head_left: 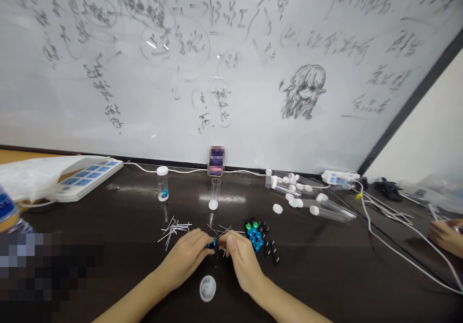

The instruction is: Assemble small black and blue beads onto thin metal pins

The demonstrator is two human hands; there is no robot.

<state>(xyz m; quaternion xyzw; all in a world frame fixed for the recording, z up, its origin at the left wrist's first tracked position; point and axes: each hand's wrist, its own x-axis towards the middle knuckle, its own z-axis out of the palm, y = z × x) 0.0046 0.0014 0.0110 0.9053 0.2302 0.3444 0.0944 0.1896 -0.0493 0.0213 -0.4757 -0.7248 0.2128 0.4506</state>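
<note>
My left hand (188, 254) pinches a small blue and black part (212, 244) between thumb and fingertips. Close beside it, my right hand (239, 255) has its fingers closed near that part; what they grip is hidden. Thin metal rods (222, 230) lie just behind my fingertips, and a second pile of bent metal rods (174, 227) is to the left. To the right of my right hand are several blue ring-like parts (255, 238), green parts (252, 225) and black parts with metal stems (271, 251). A round white translucent lid (207, 288) rests between my forearms.
A clear tube with a white cap (162, 184) holds a blue part; another clear tube (214, 194) stands beside it. Several tubes and caps (300, 193) lie back right. Power strips (88, 177), cables (376, 236), a phone (216, 161) and another person's hand (446, 236) surround the area.
</note>
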